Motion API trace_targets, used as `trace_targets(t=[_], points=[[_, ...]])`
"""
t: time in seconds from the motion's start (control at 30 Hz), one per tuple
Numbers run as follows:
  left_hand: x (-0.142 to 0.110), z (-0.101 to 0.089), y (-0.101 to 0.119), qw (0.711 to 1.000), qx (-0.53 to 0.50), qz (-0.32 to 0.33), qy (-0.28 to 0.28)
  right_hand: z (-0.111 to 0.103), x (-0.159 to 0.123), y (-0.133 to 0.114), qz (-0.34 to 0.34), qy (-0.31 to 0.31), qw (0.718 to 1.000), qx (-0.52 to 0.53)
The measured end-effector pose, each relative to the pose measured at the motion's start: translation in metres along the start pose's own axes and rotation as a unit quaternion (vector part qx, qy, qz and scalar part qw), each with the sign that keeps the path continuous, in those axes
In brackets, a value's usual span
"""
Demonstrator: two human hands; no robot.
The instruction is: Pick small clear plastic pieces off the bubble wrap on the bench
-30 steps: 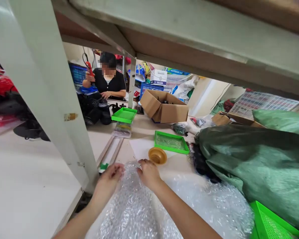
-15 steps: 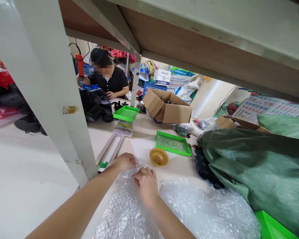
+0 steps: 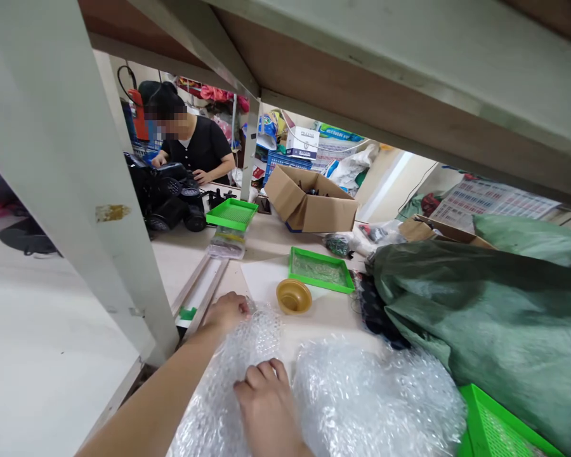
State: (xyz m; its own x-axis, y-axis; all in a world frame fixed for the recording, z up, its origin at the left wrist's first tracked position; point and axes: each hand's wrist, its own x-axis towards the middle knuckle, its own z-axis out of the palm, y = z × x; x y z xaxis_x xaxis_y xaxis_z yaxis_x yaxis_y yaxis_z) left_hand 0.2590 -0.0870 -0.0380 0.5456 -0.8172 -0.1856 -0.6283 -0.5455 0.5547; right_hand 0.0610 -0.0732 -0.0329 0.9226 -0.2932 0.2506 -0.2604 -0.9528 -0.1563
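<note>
Clear bubble wrap runs down the white table between my arms, toward me. My left hand grips its far end, fingers pinched together. Lower down, my right hand has its fingers curled over the same strip; its fingertips face away from me, so what they grip is partly hidden. A larger heap of bubble wrap lies to the right of my right hand. Just beyond the strip's far end sits a gold-coloured bowl.
Behind the bowl is a green tray, with an open cardboard box farther back. A green sack bulks at right, near another green basket. A shelf post stands at left. A person works across the table.
My right hand has slid back toward me along the bubble wrap, away from my left hand, which stays at the far end. The view has shifted slightly. The person's orange tool is no longer in hand.
</note>
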Motion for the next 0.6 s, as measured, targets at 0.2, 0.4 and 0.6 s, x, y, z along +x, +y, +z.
trace_targets(t=[0.2,0.4,0.6], points=[[-0.026,-0.012,0.014,0.984,-0.094,0.143,0.056,0.003,-0.002,0.005,0.063,-0.023,0.997,0.040],[-0.026,0.006,0.024,0.934,-0.196,0.292,-0.058,-0.002,-0.002,-0.004,0.010,-0.006,1.000,-0.006],[-0.021,0.023,0.014,0.930,-0.232,0.279,-0.047,0.003,-0.028,-0.021,-0.026,0.058,0.998,-0.001]])
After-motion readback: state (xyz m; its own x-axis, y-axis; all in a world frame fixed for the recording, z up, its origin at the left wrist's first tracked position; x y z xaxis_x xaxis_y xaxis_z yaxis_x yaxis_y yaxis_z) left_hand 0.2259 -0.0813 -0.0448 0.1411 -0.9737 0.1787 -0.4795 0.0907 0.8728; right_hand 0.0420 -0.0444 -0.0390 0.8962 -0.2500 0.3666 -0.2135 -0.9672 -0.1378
